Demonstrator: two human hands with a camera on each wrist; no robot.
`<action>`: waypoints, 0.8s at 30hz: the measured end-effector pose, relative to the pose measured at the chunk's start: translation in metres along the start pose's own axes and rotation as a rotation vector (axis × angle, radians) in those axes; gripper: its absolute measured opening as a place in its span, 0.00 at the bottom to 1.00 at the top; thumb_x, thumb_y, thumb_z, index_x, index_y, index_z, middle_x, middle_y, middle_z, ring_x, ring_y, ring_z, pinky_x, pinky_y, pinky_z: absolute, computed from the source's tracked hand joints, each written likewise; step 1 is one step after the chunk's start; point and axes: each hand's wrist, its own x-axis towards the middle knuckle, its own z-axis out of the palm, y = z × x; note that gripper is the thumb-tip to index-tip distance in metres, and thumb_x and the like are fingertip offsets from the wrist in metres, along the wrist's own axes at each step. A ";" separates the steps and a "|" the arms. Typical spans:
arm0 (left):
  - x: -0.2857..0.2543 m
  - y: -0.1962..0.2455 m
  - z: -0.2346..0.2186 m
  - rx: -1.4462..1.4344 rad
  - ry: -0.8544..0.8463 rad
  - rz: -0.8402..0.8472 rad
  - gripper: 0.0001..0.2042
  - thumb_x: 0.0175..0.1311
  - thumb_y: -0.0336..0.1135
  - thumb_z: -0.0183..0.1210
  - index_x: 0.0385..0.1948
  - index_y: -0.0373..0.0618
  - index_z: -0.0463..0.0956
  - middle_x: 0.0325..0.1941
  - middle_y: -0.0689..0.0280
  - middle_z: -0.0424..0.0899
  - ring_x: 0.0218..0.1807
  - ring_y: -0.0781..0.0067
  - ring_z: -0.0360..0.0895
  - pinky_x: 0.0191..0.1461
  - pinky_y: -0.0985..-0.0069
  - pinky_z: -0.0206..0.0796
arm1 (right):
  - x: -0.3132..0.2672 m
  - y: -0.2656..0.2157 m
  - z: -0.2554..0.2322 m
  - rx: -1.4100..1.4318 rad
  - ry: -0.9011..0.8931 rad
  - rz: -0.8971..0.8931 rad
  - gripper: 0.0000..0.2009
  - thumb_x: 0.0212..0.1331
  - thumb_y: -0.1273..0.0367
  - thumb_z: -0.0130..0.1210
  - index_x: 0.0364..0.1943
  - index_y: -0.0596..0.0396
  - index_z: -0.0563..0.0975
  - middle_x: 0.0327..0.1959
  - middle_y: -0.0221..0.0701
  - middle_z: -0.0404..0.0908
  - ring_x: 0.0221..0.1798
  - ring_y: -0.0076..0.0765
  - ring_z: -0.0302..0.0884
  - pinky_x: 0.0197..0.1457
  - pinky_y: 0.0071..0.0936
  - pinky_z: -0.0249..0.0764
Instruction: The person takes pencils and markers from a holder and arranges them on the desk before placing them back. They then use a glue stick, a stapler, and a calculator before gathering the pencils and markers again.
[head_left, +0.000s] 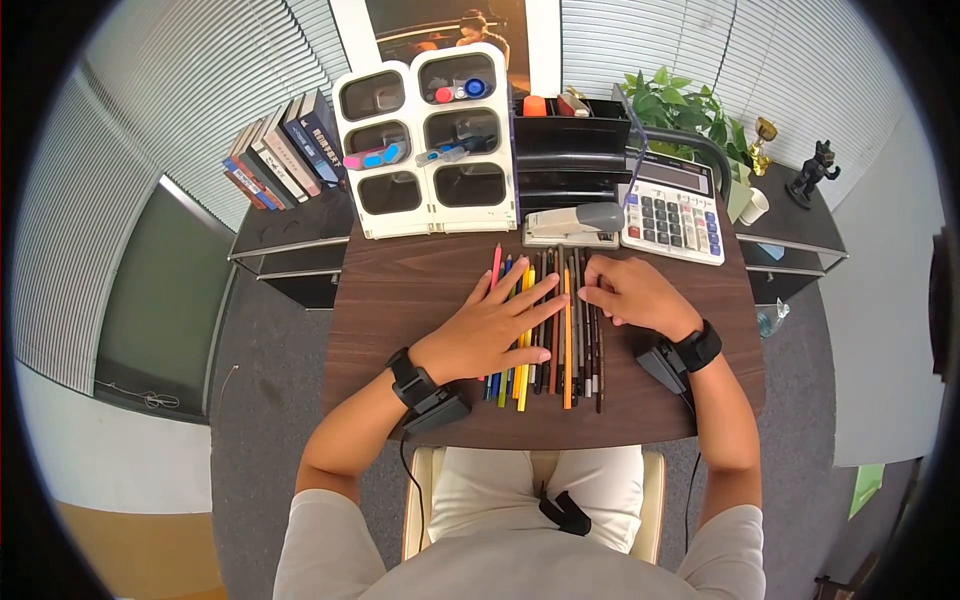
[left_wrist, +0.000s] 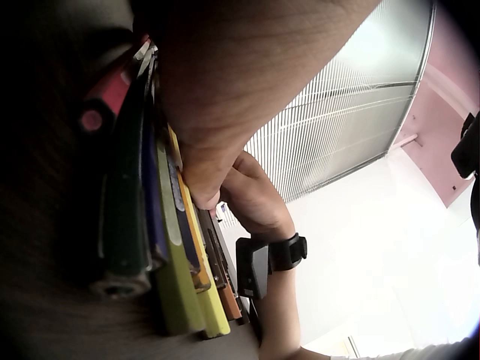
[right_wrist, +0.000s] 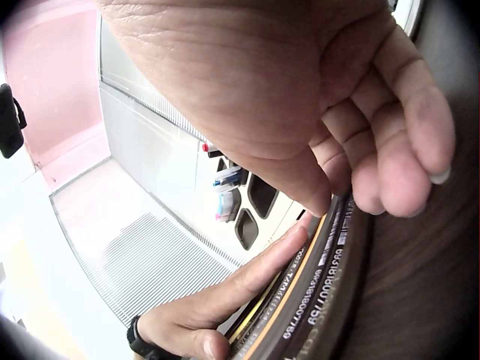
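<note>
A row of colored pencils [head_left: 525, 375] lies side by side on the brown table, bright ones to the left and dark ones to the right. My left hand [head_left: 485, 330] rests across the row with its fingers spread. An orange pencil [head_left: 568, 360] lies just right of its fingertips. At the right side of the row, my right hand [head_left: 640, 295] has its thumb and index finger pinched at the upper part of a dark pencil [head_left: 600, 370]. Its other fingers [right_wrist: 405, 176] curl loosely beside the row. Printed numbers show on the dark pencils [right_wrist: 330, 277] in the right wrist view.
Behind the pencils sit a stapler [head_left: 575, 222], a calculator [head_left: 672, 215] and a white organizer [head_left: 425, 215] with pens in its compartments. A black desk rack [head_left: 575, 160] stands between them. Books [head_left: 285, 150] and a plant [head_left: 680, 110] are further back. The table's front edge [head_left: 540, 445] is near my lap.
</note>
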 end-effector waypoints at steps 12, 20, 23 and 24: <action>-0.001 0.001 0.000 0.016 0.008 -0.005 0.34 0.64 0.59 0.50 0.71 0.60 0.54 0.76 0.63 0.50 0.76 0.45 0.39 0.73 0.45 0.38 | -0.001 -0.003 -0.001 -0.016 0.008 -0.005 0.11 0.61 0.64 0.54 0.28 0.57 0.72 0.13 0.34 0.75 0.15 0.35 0.76 0.24 0.31 0.70; -0.001 0.001 0.000 0.011 0.031 0.008 0.33 0.65 0.59 0.49 0.70 0.58 0.55 0.76 0.63 0.50 0.76 0.45 0.40 0.72 0.42 0.41 | 0.000 -0.003 0.000 0.000 0.007 -0.001 0.11 0.61 0.64 0.53 0.28 0.57 0.71 0.12 0.34 0.74 0.14 0.35 0.76 0.23 0.30 0.69; -0.001 0.002 -0.001 0.017 0.005 -0.007 0.34 0.65 0.60 0.49 0.71 0.59 0.54 0.77 0.63 0.49 0.76 0.44 0.40 0.73 0.46 0.37 | -0.001 -0.003 0.000 0.000 0.005 -0.004 0.11 0.61 0.64 0.53 0.28 0.57 0.71 0.12 0.34 0.74 0.14 0.35 0.76 0.23 0.31 0.70; -0.001 0.002 0.000 0.017 0.005 -0.006 0.34 0.65 0.60 0.49 0.71 0.59 0.54 0.77 0.63 0.49 0.76 0.44 0.40 0.73 0.46 0.37 | -0.001 -0.004 0.000 -0.004 0.005 -0.003 0.11 0.61 0.64 0.53 0.28 0.57 0.72 0.12 0.34 0.74 0.15 0.35 0.76 0.23 0.31 0.70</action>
